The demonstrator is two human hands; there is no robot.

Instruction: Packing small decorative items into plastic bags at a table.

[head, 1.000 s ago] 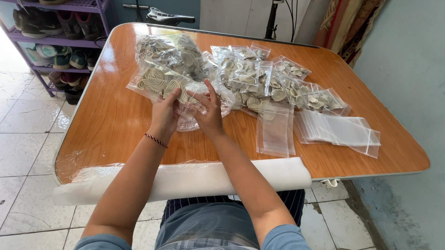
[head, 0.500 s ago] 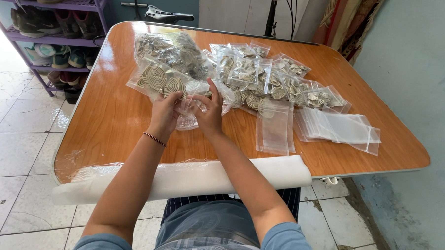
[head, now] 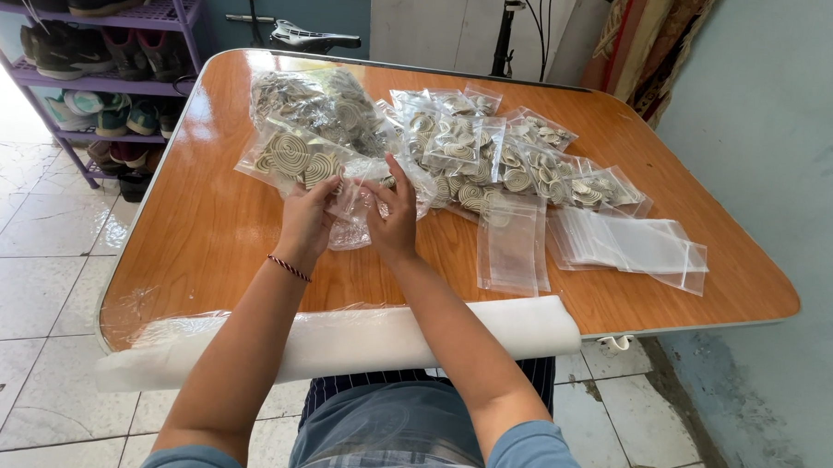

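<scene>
left hand [head: 304, 223]: just left of the frame's centre, back of the hand to the camera, a thin red cord at the wrist. its fingers [head: 318, 192] are curled narrow and pinch the left edge of a small clear bag.
right hand [head: 394, 219]: just beside the left hand, nearly touching it. the fingers [head: 388, 173] are drawn close together and pinch the right side of the same bag, thumb towards the other hand.
small clear bag [head: 351, 213]: held between both hands just above the surface, near the middle of the frame; crumpled, and what is inside cannot be made out.
filled bags [head: 295, 156]: clear bags of pale spiral discs, lying right behind the hands and touching the held bag's far side.
heap of filled bags [head: 479, 153]: more of the same, spread from the upper centre towards the right of the frame.
empty bags, centre right [head: 511, 245]: flat clear bags lying just right of the right hand.
empty bags, right [head: 633, 243]: a flat stack, farther right, near the heap's end.
surface [head: 204, 240]: orange-brown wood grain with rounded corners.
white roll [head: 357, 343]: lies along the near edge of the surface, under both forearms.
shoe rack [head: 179, 18]: purple, upper left of the frame, with shoes on its shelves.
</scene>
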